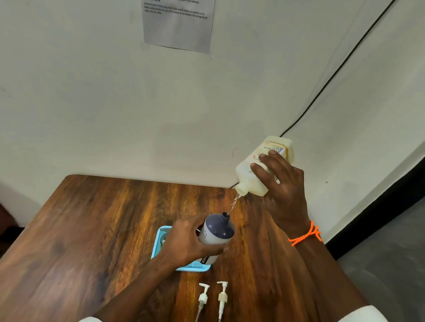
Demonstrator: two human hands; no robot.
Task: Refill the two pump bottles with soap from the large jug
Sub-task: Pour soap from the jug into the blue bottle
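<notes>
Our left hand (pixel 185 242) grips the pump bottle (pixel 217 232) at centre; at two o'clock our right hand (pixel 281 188) clasps the tilted jug (pixel 253 175) — we keep the stream (pixel 234 204) thin, centred on the neck.

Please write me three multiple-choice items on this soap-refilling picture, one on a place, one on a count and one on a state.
1. Where do the pump heads lie?
A. On the table, nearer the person than the tray
B. In the blue tray
C. Screwed onto bottles

2. How many pump heads lie loose?
A. One
B. Two
C. Three

3. What is the jug doing?
A. Standing capped
B. Lying on the table
C. Tilted, pouring a stream

Answers: 1 A, they lie on the wooden table in front of the blue tray. 2 B, two lie side by side. 3 C, the right hand tips it over the grey bottle that the left hand holds.
</notes>
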